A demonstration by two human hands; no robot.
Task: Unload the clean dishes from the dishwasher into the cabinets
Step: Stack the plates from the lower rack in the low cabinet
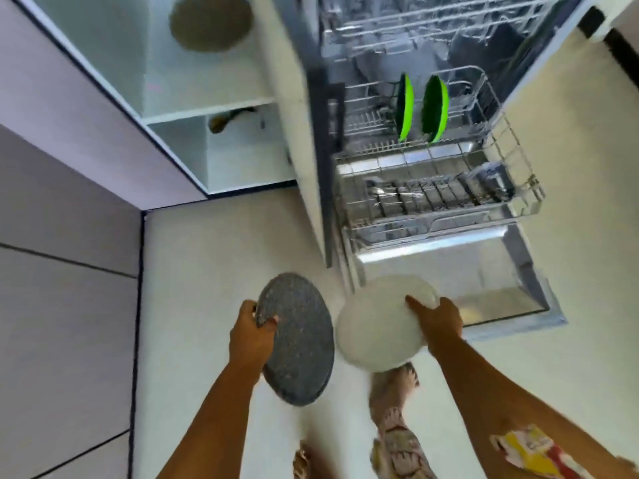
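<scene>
My left hand (pixel 250 335) grips the upper rim of a grey speckled plate (pixel 301 347), held tilted above the floor. Beside it, a white plate (pixel 375 326) is gripped at its right edge by my right hand (pixel 439 321). Ahead stands the open dishwasher, its lower rack (pixel 518 174) pulled out over the lowered door (pixel 484 271). Two green plates (pixel 408 107) stand upright in that rack. On the left, an open cabinet (pixel 179 114) has a brownish round plate (pixel 211 22) on its upper shelf.
The cabinet's lower shelf holds a dark, blurred object (pixel 228 119). The cabinet door (pixel 69 115) swings out at left. A cutlery basket (pixel 439 195) sits at the rack's front. My feet (pixel 397 385) stand on the pale floor below the plates.
</scene>
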